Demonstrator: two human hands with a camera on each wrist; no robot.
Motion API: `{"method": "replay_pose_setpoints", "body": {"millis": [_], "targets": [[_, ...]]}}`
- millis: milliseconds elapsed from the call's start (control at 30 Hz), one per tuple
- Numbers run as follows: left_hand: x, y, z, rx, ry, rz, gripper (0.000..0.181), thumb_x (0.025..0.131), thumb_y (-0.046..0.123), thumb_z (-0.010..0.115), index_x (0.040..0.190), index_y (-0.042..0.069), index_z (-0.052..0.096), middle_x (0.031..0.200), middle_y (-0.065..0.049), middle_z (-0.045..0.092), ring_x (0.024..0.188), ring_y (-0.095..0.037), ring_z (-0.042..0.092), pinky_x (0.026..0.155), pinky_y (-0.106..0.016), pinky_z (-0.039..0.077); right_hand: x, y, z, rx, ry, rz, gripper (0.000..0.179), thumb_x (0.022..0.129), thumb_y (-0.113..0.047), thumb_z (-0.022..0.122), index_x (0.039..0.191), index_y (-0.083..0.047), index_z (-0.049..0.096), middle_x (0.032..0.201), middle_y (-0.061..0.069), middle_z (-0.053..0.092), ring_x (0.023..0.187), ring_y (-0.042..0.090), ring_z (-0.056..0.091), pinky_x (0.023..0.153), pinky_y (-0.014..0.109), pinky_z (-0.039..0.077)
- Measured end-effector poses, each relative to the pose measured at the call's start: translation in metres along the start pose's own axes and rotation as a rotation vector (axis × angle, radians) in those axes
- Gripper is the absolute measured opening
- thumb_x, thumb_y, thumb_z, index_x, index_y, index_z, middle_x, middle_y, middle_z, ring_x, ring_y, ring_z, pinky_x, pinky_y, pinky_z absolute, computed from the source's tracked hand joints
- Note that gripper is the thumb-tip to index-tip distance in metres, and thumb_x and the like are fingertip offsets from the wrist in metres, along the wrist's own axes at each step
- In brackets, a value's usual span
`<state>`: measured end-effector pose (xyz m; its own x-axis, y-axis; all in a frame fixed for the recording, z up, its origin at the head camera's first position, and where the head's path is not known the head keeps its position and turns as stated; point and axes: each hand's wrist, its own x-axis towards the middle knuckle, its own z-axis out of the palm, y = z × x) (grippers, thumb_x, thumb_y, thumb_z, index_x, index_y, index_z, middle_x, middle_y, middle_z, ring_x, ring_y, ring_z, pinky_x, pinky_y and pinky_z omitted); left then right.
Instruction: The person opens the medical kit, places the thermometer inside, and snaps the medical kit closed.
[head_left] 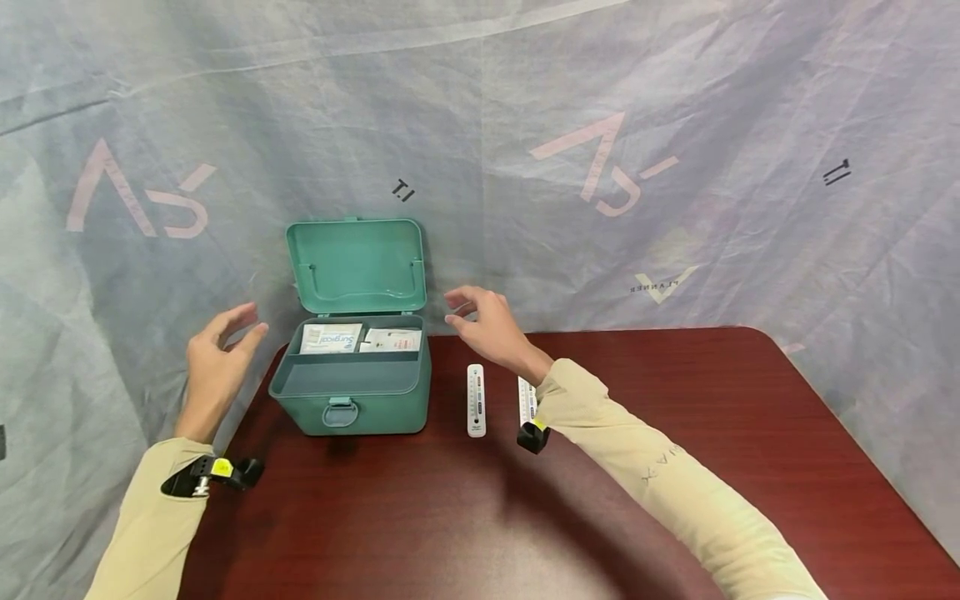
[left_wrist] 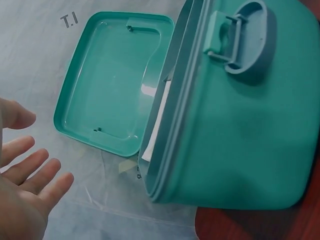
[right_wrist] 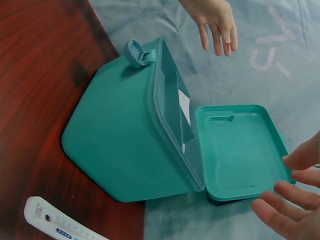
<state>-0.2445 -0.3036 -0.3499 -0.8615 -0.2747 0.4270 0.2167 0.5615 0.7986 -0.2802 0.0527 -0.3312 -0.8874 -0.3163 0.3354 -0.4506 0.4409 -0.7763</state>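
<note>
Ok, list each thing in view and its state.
Box: open
Lid: standing up, unlatched
Latch: unfastened
Left packet: lying in the box
Right packet: lying in the box
Left thermometer: lying face up
Right thermometer: partly hidden
Left hand: holding nothing
Right hand: holding nothing

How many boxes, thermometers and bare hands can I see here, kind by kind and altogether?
Green box: 1
White thermometers: 2, one partly hidden
Hands, left hand and right hand: 2
Total: 5
</note>
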Motion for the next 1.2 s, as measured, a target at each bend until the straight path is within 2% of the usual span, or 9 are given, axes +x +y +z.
{"method": "replay_pose_setpoints", "body": {"millis": [167, 400, 567, 667, 833, 1033, 1200], "targets": [[-0.008, -0.002, -0.001, 0.025, -0.028, -0.017, 0.042, 0.091, 0.028, 0.064, 0.131, 0.015, 0.059, 0.118, 0.002, 0.061, 0.109, -0.005, 0.054, 0.083, -0.012, 0.042, -0.010, 0.008, 0.000, -0.007, -0.014, 0.016, 0.030, 0.091, -0.008, 0.060, 0.121, -0.006, 0.062, 0.115, 0.006, 0.062, 0.096, 0.019, 0.063, 0.077, 0.029, 0.053], [-0.016, -0.009, -0.002, 0.009, -0.053, -0.048, 0.044, 0.091, 0.028, 0.064, 0.133, 0.015, 0.057, 0.119, 0.002, 0.060, 0.112, -0.009, 0.054, 0.080, -0.009, 0.040, -0.020, 0.016, 0.005, -0.008, -0.006, 0.010, 0.031, 0.089, -0.008, 0.061, 0.120, -0.003, 0.062, 0.116, 0.011, 0.062, 0.095, 0.021, 0.064, 0.077, 0.031, 0.053], [-0.024, -0.015, -0.003, 0.003, -0.058, -0.071, 0.045, 0.091, 0.028, 0.065, 0.133, 0.015, 0.057, 0.119, 0.004, 0.060, 0.111, -0.004, 0.054, 0.081, -0.008, 0.040, -0.029, 0.022, 0.012, -0.019, 0.010, 0.006, 0.031, 0.088, -0.006, 0.063, 0.118, -0.001, 0.063, 0.112, 0.012, 0.063, 0.093, 0.022, 0.065, 0.076, 0.030, 0.053], [-0.028, -0.018, -0.003, -0.005, -0.065, -0.087, 0.045, 0.091, 0.028, 0.065, 0.133, 0.016, 0.056, 0.121, 0.001, 0.060, 0.110, -0.003, 0.054, 0.082, -0.008, 0.041, -0.034, 0.025, 0.017, -0.016, 0.019, 0.007, 0.030, 0.087, -0.005, 0.063, 0.117, 0.000, 0.063, 0.108, 0.011, 0.064, 0.092, 0.021, 0.065, 0.076, 0.029, 0.053], [-0.034, -0.023, -0.002, 0.002, -0.073, -0.098, 0.047, 0.092, 0.030, 0.064, 0.135, 0.015, 0.055, 0.122, -0.002, 0.059, 0.113, -0.012, 0.054, 0.081, -0.008, 0.042, -0.041, 0.028, 0.022, -0.002, 0.041, 0.008, 0.028, 0.085, -0.004, 0.065, 0.114, 0.000, 0.065, 0.102, 0.010, 0.064, 0.090, 0.021, 0.065, 0.074, 0.028, 0.053], [-0.039, -0.027, -0.002, 0.020, -0.074, -0.111, 0.048, 0.092, 0.032, 0.063, 0.136, 0.016, 0.054, 0.123, -0.005, 0.059, 0.111, -0.003, 0.053, 0.080, -0.007, 0.041, -0.048, 0.030, 0.027, 0.001, 0.037, 0.012, 0.028, 0.085, -0.003, 0.065, 0.113, 0.000, 0.065, 0.103, 0.011, 0.064, 0.092, 0.025, 0.065, 0.073, 0.030, 0.053], [-0.043, -0.029, -0.003, 0.033, -0.106, -0.122, 0.050, 0.093, 0.034, 0.061, 0.138, 0.016, 0.051, 0.130, -0.015, 0.055, 0.114, -0.004, 0.053, 0.078, -0.006, 0.041, -0.055, 0.033, 0.032, -0.008, 0.030, 0.029, 0.029, 0.085, -0.003, 0.065, 0.114, 0.000, 0.065, 0.105, 0.012, 0.064, 0.093, 0.028, 0.065, 0.072, 0.031, 0.052]]}}
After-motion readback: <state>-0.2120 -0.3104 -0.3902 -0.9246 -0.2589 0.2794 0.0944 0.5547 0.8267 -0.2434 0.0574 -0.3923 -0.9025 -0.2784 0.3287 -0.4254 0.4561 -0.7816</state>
